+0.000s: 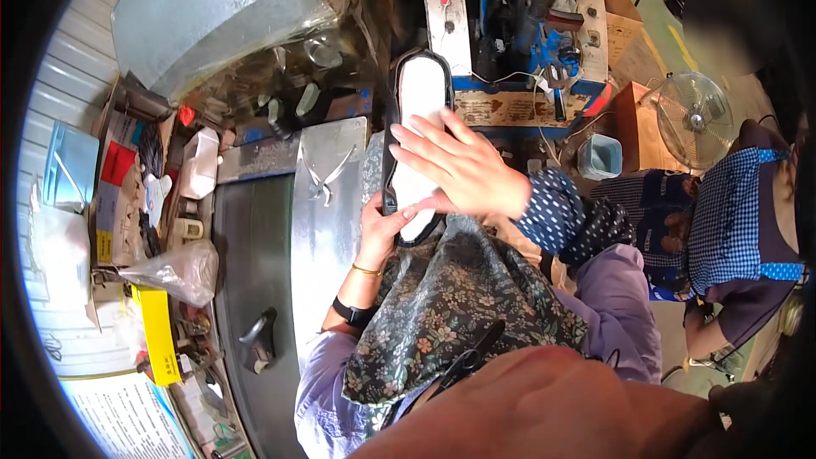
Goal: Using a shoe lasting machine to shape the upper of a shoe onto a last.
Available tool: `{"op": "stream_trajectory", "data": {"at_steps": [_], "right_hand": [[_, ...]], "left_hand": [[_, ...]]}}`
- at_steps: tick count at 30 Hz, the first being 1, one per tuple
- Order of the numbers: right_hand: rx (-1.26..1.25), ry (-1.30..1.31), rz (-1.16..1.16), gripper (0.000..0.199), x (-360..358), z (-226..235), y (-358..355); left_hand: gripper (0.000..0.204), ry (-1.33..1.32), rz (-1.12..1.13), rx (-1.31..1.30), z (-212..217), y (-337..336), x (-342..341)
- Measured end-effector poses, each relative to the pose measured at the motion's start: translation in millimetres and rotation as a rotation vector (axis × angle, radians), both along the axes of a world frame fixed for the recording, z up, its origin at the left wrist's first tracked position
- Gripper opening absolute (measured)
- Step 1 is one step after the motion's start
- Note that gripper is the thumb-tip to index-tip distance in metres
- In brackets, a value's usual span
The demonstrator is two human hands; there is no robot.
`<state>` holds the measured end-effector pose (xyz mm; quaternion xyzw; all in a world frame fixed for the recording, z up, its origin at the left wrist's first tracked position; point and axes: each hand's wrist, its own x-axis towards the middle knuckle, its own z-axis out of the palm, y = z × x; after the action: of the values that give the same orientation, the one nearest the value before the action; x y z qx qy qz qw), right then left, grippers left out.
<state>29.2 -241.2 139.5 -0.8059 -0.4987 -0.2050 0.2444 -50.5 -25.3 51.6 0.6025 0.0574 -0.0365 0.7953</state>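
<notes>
Black shoe piece (393, 191) with a white, sole-shaped face (422, 85) is held above the lap, roughly upright in view, toe end away from the body. Edge gripped by the left hand (378, 225): thumb laid on the white face, fingers curled behind and mostly hidden. Middle of the white face covered by the right hand (480, 174), laid flat, fingers spread wide; whether pressure is applied cannot be told. Lower end seen close over the floral apron (442, 306); contact can't be made out.

Dark rim smooth, leather-like; white face matte, rounded at both ends. Left of the hands, a shiny metal table (323, 238) is seen, its near part partly hidden by the left arm; a V-shaped metal tool (320, 180) is laid on it. Clear, crumpled plastic bag (183, 272) and glossy yellow box (155, 336) seen farther left; bag contents not readable. Round wire-guarded fan (694, 119) at right. Co-worker in checked cloth (722, 221) cut off by the dark fisheye rim.
</notes>
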Motion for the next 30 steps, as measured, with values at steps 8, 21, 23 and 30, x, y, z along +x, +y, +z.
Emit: {"op": "stream_trajectory", "data": {"at_steps": [8,21,23,30], "right_hand": [[0.630,0.249,-0.030,0.079,34,-7,-17],[0.366,0.525,0.284,0.034,10,-121,64],[0.418,0.445,0.276,0.049,11,-135,60],[0.304,0.909,-0.174,0.038,-1,-220,41]], "left_hand": [[0.056,-0.145,0.070,0.832,5,-7,-30],[0.093,-0.396,-0.193,0.941,-16,31,11],[0.095,-0.408,-0.198,0.932,-19,39,17],[0.057,-0.363,0.115,0.621,-75,65,49]]}}
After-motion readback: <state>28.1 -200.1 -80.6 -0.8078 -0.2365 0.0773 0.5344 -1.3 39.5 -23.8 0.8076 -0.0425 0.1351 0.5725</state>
